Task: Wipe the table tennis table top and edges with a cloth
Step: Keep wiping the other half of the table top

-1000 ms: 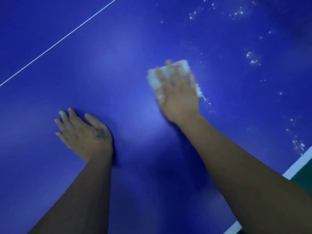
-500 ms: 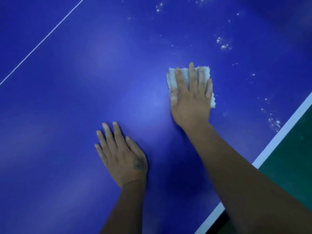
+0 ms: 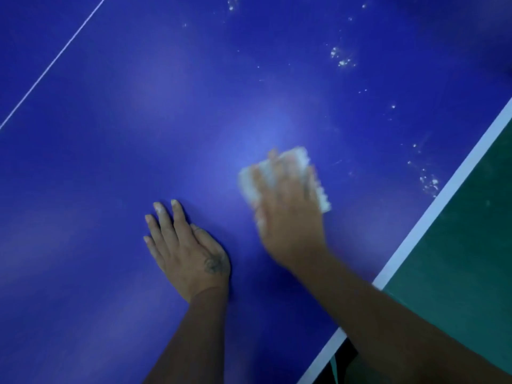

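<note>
- Pressing on the cloth (image 3: 298, 158), the right hand (image 3: 288, 217) lies over it with its fingers stretched toward 12 o'clock. The grip is released, with the fingers flat rather than curled round the fabric, as far as the blur over hand and cloth lets me tell.
- The cloth is white and folded. It lies flat on the blue table (image 3: 138, 112), just to the 3 o'clock side of the middle of the view, and shows past the fingertips at 12 o'clock and past the hand at 3 and 9 o'clock.
- The left hand (image 3: 185, 250) rests palm down on the table at 8 o'clock from the right hand, near it but apart. Its grip is also released, with straight fingers pointing to 11 o'clock and holding nothing. A small dark tattoo (image 3: 212, 264) sits on its back near the thumb.
- White specks (image 3: 342, 58) dot the table at 1 o'clock from the cloth, and another cluster (image 3: 429, 182) lies at 3 o'clock, close to the edge.
- The white edge band (image 3: 443, 195) runs from 2 o'clock down to 6 o'clock, and the right forearm crosses it.
- Green floor (image 3: 471, 259) lies beyond that band.
- A thin white line (image 3: 55, 59) crosses the table at 10 o'clock, well apart from both hands.
</note>
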